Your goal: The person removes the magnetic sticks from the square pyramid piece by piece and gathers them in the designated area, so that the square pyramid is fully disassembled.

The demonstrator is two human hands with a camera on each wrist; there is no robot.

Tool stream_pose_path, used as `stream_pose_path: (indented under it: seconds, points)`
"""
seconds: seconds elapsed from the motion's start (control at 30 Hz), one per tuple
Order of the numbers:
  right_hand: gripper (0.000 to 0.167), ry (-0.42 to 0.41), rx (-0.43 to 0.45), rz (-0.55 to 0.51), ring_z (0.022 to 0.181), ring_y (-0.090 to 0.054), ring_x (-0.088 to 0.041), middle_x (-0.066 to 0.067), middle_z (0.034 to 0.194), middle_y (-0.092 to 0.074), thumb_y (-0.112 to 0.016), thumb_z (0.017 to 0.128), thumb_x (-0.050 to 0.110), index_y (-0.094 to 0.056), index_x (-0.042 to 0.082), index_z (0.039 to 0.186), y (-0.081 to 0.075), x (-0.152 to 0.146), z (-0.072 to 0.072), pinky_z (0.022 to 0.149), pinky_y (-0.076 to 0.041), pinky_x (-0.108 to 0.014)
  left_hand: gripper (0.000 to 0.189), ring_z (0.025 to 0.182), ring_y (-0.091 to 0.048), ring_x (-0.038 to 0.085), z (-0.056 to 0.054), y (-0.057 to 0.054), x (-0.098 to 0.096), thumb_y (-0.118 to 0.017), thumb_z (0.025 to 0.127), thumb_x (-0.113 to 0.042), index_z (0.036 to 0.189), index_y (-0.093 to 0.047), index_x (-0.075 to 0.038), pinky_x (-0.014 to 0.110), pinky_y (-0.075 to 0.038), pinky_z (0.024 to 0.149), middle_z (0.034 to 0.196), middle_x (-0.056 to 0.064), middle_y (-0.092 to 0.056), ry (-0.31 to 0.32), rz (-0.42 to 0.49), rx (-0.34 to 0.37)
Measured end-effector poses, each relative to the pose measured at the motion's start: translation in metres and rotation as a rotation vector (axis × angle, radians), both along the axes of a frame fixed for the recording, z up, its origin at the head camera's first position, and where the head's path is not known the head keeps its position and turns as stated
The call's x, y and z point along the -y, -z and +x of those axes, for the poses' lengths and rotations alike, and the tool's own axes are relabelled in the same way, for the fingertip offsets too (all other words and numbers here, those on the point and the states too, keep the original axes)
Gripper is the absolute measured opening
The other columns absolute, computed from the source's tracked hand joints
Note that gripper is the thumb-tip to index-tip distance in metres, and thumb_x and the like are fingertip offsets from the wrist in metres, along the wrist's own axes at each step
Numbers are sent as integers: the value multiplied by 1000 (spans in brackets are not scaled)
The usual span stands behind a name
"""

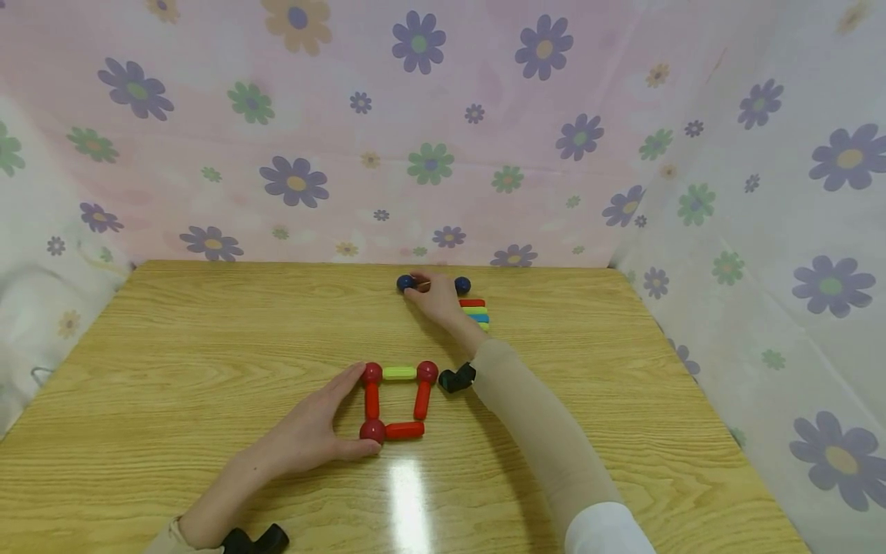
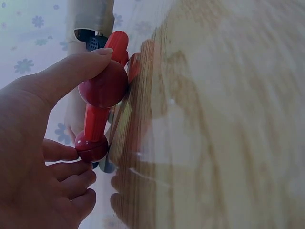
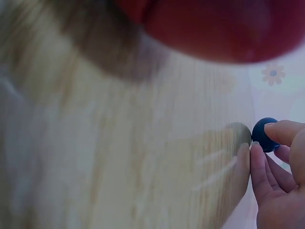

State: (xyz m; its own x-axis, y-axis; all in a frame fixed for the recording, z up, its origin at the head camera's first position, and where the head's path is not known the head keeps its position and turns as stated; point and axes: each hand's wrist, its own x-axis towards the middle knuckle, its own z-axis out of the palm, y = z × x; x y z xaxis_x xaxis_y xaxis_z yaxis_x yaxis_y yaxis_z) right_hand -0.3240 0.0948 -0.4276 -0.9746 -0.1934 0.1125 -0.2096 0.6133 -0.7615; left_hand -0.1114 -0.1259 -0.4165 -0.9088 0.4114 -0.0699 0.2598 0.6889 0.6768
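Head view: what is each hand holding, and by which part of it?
The right hand pinches a dark blue ball by its sides. The left hand holds the frame of sticks by its two left red balls.

Smooth, glossy plastic-like surfaces are seen on the red balls (image 1: 427, 372), ridges on the yellow-green rod (image 1: 399, 373), shiny wood grain on the tabletop (image 1: 208, 331).
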Motion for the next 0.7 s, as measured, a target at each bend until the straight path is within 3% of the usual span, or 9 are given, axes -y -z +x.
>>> stream_pose_path:
  seconds: [0.7]
  points:
    - [45,-12,14,-35,111,-65,-27,-13,127,-64,-67,96,15,-57,6,139,-1,-3,6,94,-56,-38,116,147,-32,39,1,1,0,-78,74,-65,160,-22,-12,62,-35,112,163,14,-29,4,-8,-7]
